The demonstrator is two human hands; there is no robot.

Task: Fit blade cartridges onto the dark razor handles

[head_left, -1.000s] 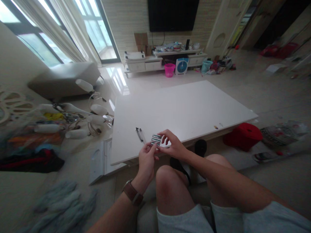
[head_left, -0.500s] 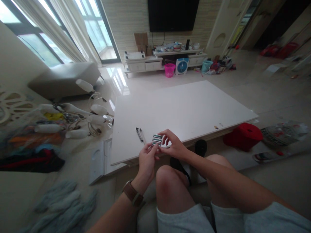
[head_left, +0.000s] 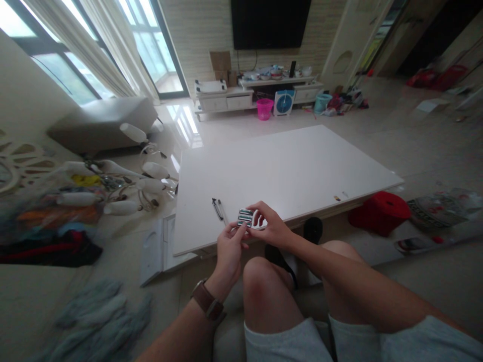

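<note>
Glossy tabletop (head_left: 287, 166); ridged silvery pack (head_left: 245, 217) (rectangular) between left hand (head_left: 230, 249), right hand (head_left: 273, 230)

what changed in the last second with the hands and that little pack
Hardly anything. The left hand and right hand still pinch the small pack of silvery cylinders between them over the near edge of the white table; the pack has not visibly moved or turned. The pen lies where it was. Only the view drifted slightly.
</note>
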